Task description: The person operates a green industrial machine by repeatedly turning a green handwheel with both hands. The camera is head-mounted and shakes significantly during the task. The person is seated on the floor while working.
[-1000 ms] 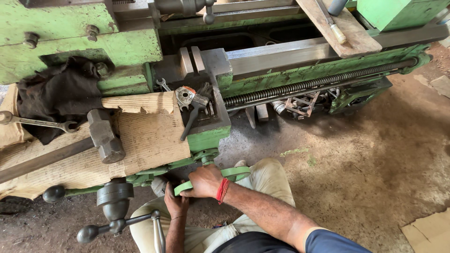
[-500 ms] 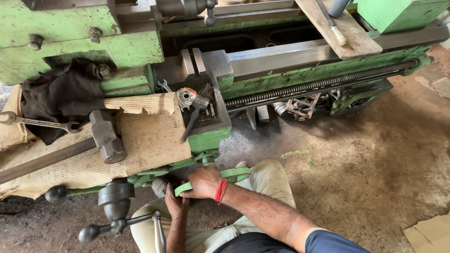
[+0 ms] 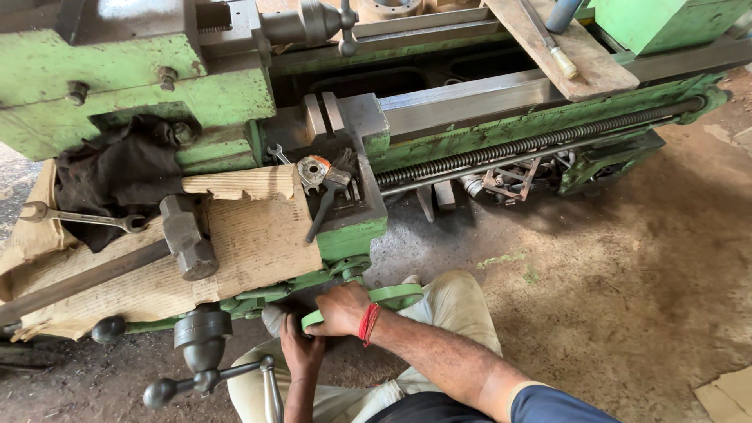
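With the right hand (image 3: 342, 309) clenched over the green handwheel (image 3: 395, 295) at the lathe apron's (image 3: 352, 235) six o'clock and the left hand (image 3: 300, 350) apparently gripping its rim from below, I'd keep both wrists clear of the crank handle (image 3: 205, 381) at eight o'clock.

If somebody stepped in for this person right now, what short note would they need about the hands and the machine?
Right hand: gripping the green handwheel at the lathe's front.
Left hand: just below, at the wheel's lower rim; its grip is hidden.
Nearby: sledgehammer and spanner lie on cardboard; pliers on the carriage.
Done: both hands on the wheel.
Left: cannot tell whether the wheel is loose or fixed.
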